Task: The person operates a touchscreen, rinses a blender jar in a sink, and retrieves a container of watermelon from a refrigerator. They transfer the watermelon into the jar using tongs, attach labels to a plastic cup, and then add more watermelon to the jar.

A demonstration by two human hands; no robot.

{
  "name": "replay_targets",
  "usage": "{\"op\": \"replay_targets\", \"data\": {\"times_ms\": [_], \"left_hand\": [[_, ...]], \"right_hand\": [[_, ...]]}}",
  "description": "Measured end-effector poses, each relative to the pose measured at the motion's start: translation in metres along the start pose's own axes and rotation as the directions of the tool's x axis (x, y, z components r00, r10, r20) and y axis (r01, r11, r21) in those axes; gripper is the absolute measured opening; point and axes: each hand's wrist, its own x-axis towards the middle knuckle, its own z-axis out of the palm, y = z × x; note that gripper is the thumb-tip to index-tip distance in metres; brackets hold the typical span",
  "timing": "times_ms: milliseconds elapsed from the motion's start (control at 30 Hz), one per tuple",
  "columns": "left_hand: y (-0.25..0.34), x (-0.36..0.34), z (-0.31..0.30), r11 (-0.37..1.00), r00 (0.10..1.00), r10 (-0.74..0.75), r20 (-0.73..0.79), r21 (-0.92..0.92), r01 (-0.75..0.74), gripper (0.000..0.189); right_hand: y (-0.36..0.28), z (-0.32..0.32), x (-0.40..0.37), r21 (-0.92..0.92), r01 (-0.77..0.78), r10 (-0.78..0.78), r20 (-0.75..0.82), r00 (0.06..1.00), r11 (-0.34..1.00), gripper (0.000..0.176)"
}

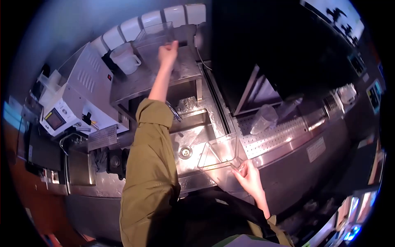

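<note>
My left hand point(168, 53) reaches far forward over the raised steel shelf point(181, 66), its fingers closed on the near edge of a clear rectangular container point(154, 35). Close to my body, my right hand point(248, 175) pinches the rim of a second clear plastic container point(220, 153). That container is tilted above the right side of the steel sink point(195, 142), and its inside looks bare. A white translucent pitcher point(125, 58) stands on the shelf, left of my left hand. The faucet point(173, 111) is partly hidden behind my left sleeve.
A white machine with a small screen point(55, 119) stands at left. Right of the sink, a clear cup point(265, 118) lies on a perforated drain tray point(267, 136). Several white containers point(152, 19) line the back wall. Black items point(115, 160) sit left of my sleeve.
</note>
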Motion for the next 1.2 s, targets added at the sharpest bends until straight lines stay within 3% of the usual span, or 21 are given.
{"op": "replay_targets", "data": {"times_ms": [67,133,200,233,300,367,400,467,533,567,600,667,767,833,900,967,1000,1033,1067,1100,1200], "left_hand": [[-0.022,-0.008,-0.010,0.918,0.939,0.177,-0.294,-0.296,-0.266,0.040],[-0.008,-0.044,-0.054,0.831,0.965,0.159,-0.208,-0.500,-0.245,0.034],[0.005,-0.090,-0.091,0.829,0.980,0.170,-0.103,-0.522,-0.199,0.036],[0.025,-0.127,-0.107,0.853,0.983,0.165,-0.075,-0.490,-0.181,0.037],[0.032,-0.184,-0.140,0.947,0.969,0.142,0.202,-0.313,-0.074,0.038],[0.027,-0.217,-0.145,0.989,0.856,0.148,0.495,-0.052,-0.141,0.039],[0.022,-0.230,-0.136,0.994,0.826,-0.028,0.563,0.104,-0.038,0.039],[-0.022,-0.250,-0.114,0.949,0.705,-0.100,0.702,0.281,-0.145,0.041],[-0.077,-0.253,-0.091,0.735,0.542,-0.099,0.834,0.428,-0.526,0.052],[-0.068,-0.275,-0.083,0.667,0.491,-0.273,0.827,0.531,-0.523,0.054],[-0.098,-0.283,-0.076,0.406,0.536,-0.136,0.833,0.540,-0.737,0.053],[-0.111,-0.302,-0.068,0.273,0.492,-0.295,0.819,0.566,-0.778,0.049],[-0.145,-0.296,-0.081,0.192,0.533,-0.216,0.818,0.571,-0.798,0.046],[-0.115,-0.303,-0.099,0.197,0.578,-0.172,0.798,0.602,-0.774,0.049],[-0.109,-0.302,-0.129,0.267,0.695,-0.138,0.706,0.702,-0.660,0.041],[-0.136,-0.295,-0.170,0.510,0.821,-0.109,0.560,0.741,-0.438,0.035],[-0.117,-0.332,-0.174,0.808,0.888,0.011,0.459,0.520,-0.279,0.034],[-0.116,-0.350,-0.184,0.827,0.947,-0.158,0.280,0.562,-0.028,0.032],[-0.135,-0.359,-0.198,0.766,0.981,-0.011,0.195,0.632,-0.116,0.033],[-0.112,-0.404,-0.184,0.866,1.000,0.030,0.009,0.499,-0.030,0.037],[-0.096,-0.477,-0.145,0.924,0.959,0.122,-0.256,0.381,-0.016,0.037]], "right_hand": [[-0.002,-0.006,-0.018,0.041,-0.049,0.052,-0.069,0.996,0.998,0.032],[-0.001,-0.009,-0.036,0.058,-0.011,0.019,-0.142,0.990,0.998,0.030],[-0.010,-0.011,-0.054,0.125,0.016,0.012,-0.215,0.977,0.992,0.029],[-0.018,-0.019,-0.057,0.039,0.003,0.005,-0.220,0.976,0.999,0.029],[-0.019,-0.016,-0.093,-0.069,-0.072,0.052,-0.249,0.967,0.995,0.029],[-0.015,-0.015,-0.104,-0.143,-0.036,-0.011,-0.315,0.949,0.989,0.030],[-0.012,-0.015,-0.107,-0.185,0.000,-0.066,-0.349,0.935,0.983,0.031],[-0.009,-0.015,-0.108,-0.275,-0.010,-0.073,-0.292,0.954,0.961,0.031],[-0.009,-0.009,-0.095,-0.330,-0.060,-0.015,-0.218,0.976,0.942,0.028],[-0.017,-0.010,-0.088,-0.350,0.048,-0.106,-0.150,0.983,0.936,0.032],[-0.018,-0.001,-0.072,-0.431,0.091,-0.137,-0.076,0.988,0.898,0.034],[-0.004,0.027,-0.032,-0.628,0.143,-0.123,0.076,0.990,0.765,0.038],[0.008,0.031,-0.013,-0.424,0.213,-0.204,0.067,0.977,0.880,0.039],[0.019,0.017,-0.013,-0.282,0.284,-0.272,0.080,0.959,0.917,0.039],[0.049,-0.026,-0.040,-0.179,0.261,-0.277,-0.072,0.958,0.949,0.036],[0.087,-0.083,-0.079,-0.009,0.244,-0.242,-0.144,0.959,0.970,0.039],[0.113,-0.108,-0.096,0.074,0.221,-0.208,-0.148,0.967,0.973,0.040],[0.138,-0.132,-0.114,0.156,0.196,-0.173,-0.149,0.974,0.968,0.040],[0.163,-0.157,-0.132,0.238,0.169,-0.137,-0.142,0.980,0.957,0.041],[0.182,-0.182,-0.152,0.272,0.143,-0.098,-0.172,0.980,0.952,0.039],[0.231,-0.262,-0.204,0.344,0.085,0.008,-0.262,0.965,0.935,0.036]]}}
